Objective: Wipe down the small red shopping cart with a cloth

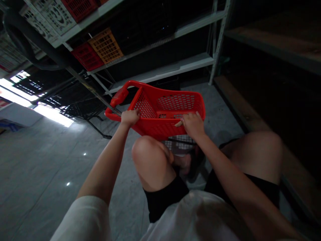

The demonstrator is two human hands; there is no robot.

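A red plastic shopping basket (155, 129) with holes in its walls stands in front of my knees. No goods show inside it. My left hand (129, 117) is closed over its near rim at the left corner, beside the lower end of a metal pole (87, 87). That pole slants up to a black loop handle (32, 43) at the upper left. My right hand (193, 125) grips the same near rim farther right, thumb on the outer wall and fingers over the edge. A red carrying handle (119, 96) sits at the basket's left end.
Behind the basket, a white metal shelf rack (173, 71) holds a red crate (87, 57), a yellow crate (106, 45) and a white crate (56, 16). A dark low shelf edge (265, 130) runs along my right. Grey floor (62, 167) lies at left.
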